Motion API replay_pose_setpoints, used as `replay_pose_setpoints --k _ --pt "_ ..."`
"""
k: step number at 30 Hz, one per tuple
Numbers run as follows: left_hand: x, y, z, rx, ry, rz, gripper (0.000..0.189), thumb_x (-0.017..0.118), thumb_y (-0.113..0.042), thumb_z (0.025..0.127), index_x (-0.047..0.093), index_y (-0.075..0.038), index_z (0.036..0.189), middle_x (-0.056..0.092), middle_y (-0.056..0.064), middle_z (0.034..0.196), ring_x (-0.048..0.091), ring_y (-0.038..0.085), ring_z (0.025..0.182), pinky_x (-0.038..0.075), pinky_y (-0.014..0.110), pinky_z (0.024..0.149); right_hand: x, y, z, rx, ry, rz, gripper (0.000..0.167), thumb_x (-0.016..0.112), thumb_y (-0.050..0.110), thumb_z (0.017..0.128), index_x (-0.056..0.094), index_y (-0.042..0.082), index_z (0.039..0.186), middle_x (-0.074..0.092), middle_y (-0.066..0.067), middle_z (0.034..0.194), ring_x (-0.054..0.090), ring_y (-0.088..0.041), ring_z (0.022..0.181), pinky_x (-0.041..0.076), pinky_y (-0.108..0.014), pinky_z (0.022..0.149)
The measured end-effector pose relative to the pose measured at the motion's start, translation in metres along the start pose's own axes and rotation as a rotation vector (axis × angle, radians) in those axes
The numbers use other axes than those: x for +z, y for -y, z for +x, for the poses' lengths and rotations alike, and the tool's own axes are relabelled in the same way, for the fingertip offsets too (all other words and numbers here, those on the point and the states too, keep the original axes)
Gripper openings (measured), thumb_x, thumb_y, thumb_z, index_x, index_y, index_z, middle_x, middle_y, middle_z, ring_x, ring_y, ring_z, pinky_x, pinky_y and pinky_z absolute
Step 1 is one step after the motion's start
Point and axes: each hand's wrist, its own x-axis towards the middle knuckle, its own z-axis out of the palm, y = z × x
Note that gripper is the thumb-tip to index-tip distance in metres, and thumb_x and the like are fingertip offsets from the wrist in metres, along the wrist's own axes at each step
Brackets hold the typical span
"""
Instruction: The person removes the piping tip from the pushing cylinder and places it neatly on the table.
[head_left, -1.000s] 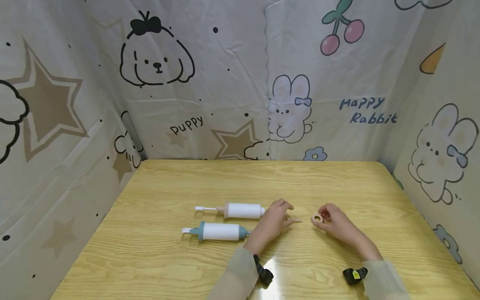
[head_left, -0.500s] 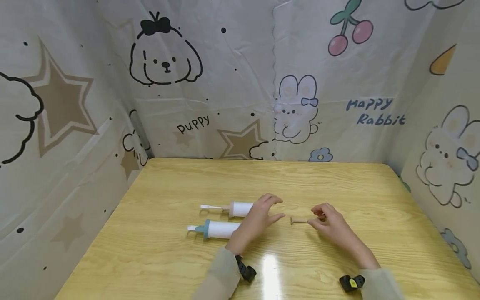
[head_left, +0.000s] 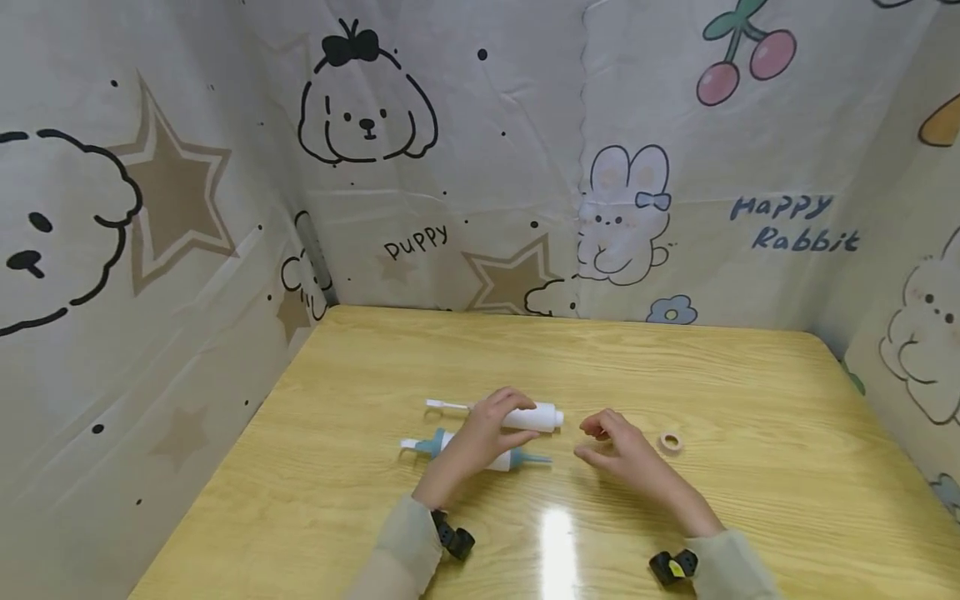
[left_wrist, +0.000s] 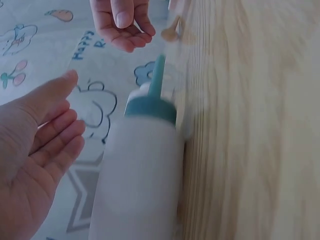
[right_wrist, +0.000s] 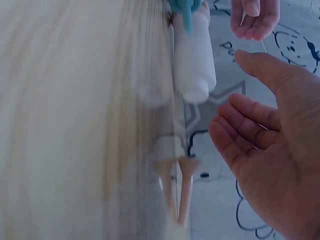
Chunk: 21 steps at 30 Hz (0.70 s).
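Holding the left hand (head_left: 482,429) just above the teal-nozzled white dispenser bottle (head_left: 501,460), with fingers apart from the thumb. Blocking much of that barrel in the head view, plus part of the second white bottle (head_left: 536,417) lying just behind. Holding the right hand (head_left: 621,448) past the bottles' right ends, likewise with fingers clear of the thumb; just beside it, on the desk (head_left: 750,392), the beige funnel-shaped nozzle (right_wrist: 186,187). Behind everything, a printed curtain (head_left: 517,100).
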Motion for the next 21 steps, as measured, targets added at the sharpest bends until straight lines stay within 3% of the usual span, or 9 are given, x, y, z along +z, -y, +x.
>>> replay_pose_setpoints --k 6,11,14,15,21 --pt "-0.020 0.012 -0.020 0.000 -0.019 -0.038 0.040 0.078 -0.020 0.084 0.063 -0.003 0.118 0.063 0.008 0.119 0.064 0.025 0.107 0.057 0.040 0.089 0.017 0.015 0.013 -0.066 0.077 0.016 0.032 0.071 0.023 0.090 0.061 0.001 0.111 0.064 -0.011 0.106 0.062 -0.027 0.097 0.056 -0.040 0.084" --pt "-0.035 0.026 -0.040 -0.038 -0.020 -0.021 0.045 0.079 -0.019 0.083 0.062 -0.004 0.122 0.062 0.008 0.123 0.062 0.025 0.114 0.055 0.042 0.095 0.030 0.025 0.023 -0.099 0.115 0.019 0.031 0.072 0.022 0.089 0.063 0.000 0.109 0.065 -0.011 0.103 0.063 -0.025 0.094 0.057 -0.036 0.082" --pt "-0.043 0.035 -0.050 -0.081 -0.005 -0.007 0.048 0.079 -0.020 0.082 0.062 -0.007 0.125 0.061 0.006 0.125 0.060 0.024 0.118 0.054 0.041 0.099 0.036 0.028 0.027 -0.117 0.131 0.026 0.032 0.073 0.021 0.088 0.063 -0.002 0.109 0.066 -0.011 0.103 0.062 -0.025 0.094 0.057 -0.036 0.082" --pt "-0.046 0.037 -0.054 -0.110 0.003 -0.001 0.050 0.080 -0.022 0.082 0.061 -0.008 0.126 0.061 0.005 0.126 0.060 0.024 0.119 0.053 0.041 0.100 0.040 0.025 0.029 -0.118 0.129 0.032 0.036 0.073 0.029 0.088 0.064 0.000 0.109 0.066 -0.008 0.103 0.062 -0.021 0.094 0.056 -0.034 0.082" --pt "-0.064 0.054 -0.075 -0.266 0.078 -0.033 0.059 0.079 -0.031 0.082 0.057 -0.011 0.133 0.057 0.005 0.134 0.055 0.028 0.127 0.050 0.047 0.103 0.049 0.027 0.037 -0.132 0.184 0.042 0.039 0.073 0.033 0.088 0.065 0.001 0.108 0.066 -0.009 0.102 0.061 -0.018 0.092 0.055 -0.028 0.079"
